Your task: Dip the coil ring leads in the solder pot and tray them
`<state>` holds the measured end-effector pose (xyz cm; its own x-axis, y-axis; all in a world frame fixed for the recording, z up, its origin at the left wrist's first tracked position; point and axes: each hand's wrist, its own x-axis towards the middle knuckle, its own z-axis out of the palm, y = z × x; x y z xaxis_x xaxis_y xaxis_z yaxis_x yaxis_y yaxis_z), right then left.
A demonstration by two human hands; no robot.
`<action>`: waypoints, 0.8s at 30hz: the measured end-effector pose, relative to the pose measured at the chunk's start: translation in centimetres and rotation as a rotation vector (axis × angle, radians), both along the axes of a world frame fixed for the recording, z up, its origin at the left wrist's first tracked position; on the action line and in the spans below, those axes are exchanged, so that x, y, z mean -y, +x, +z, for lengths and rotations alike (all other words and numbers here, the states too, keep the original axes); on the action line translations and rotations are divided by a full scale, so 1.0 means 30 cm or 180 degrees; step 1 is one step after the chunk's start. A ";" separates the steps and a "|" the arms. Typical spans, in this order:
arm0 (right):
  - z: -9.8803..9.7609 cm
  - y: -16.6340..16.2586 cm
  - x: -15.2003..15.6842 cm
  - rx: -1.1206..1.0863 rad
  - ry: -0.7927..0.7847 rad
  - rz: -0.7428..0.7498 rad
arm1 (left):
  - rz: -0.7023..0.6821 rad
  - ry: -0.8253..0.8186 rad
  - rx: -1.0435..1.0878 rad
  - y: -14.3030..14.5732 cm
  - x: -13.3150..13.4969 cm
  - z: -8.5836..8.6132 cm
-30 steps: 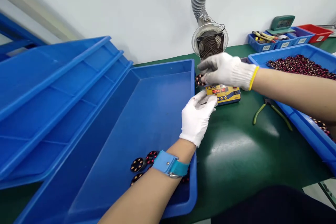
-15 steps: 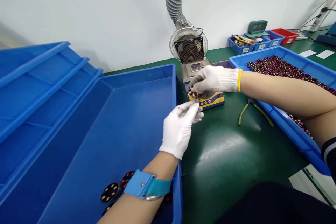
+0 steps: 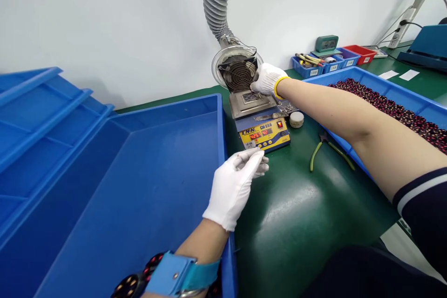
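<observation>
My right hand (image 3: 268, 81), in a white knit glove with a yellow cuff, reaches over the metal top of a solder pot (image 3: 265, 136) beside a small black fan (image 3: 240, 75). Its fingers are closed; whatever they hold is hidden or too small to make out. My left hand (image 3: 232, 181), also gloved in white, is near the pot's front panel. Its thumb and fingertips are pinched together, and I cannot make out anything between them. Red digits glow on the panel. Round black coils (image 3: 129, 286) with copper-coloured spots lie below my left wrist.
A large blue tray (image 3: 220, 121) is at the left, beside stacked blue trays (image 3: 38, 130). Green-handled cutters (image 3: 315, 156) and a small white round tin (image 3: 296, 120) are on the green table. At the right, another blue tray (image 3: 363, 74) holds many coils. A grey duct (image 3: 217, 4) hangs behind the fan.
My right hand has moved up and back from the pot's front to beside the fan; the coil it held no longer shows. The left hand stays pinched. The view has shifted slightly.
</observation>
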<state>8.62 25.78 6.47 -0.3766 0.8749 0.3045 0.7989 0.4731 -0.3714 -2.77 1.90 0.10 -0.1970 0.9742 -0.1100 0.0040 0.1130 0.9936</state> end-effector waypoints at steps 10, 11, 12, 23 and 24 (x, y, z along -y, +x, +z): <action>-0.020 -0.009 -0.010 0.0232 -0.0071 -0.0278 | -0.0001 -0.0063 0.0037 0.009 -0.001 0.006; -0.018 -0.009 -0.007 0.0232 -0.0093 -0.0285 | -0.0008 -0.0066 0.0039 0.009 -0.001 0.006; -0.017 -0.009 -0.005 0.0233 -0.0111 -0.0291 | -0.0014 -0.0067 0.0035 0.009 0.000 0.006; -0.011 -0.005 -0.033 -0.0022 -0.0143 -0.0137 | -0.0069 -0.0063 -0.0075 0.008 0.002 0.005; -0.014 -0.005 -0.034 0.0001 -0.0200 -0.0134 | -0.0076 -0.0070 -0.0077 0.008 0.001 0.004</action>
<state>8.47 26.79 6.05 -0.3390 0.9074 0.2483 0.8177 0.4147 -0.3992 -2.53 1.89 0.21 -0.1766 0.9761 -0.1269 0.0309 0.1344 0.9904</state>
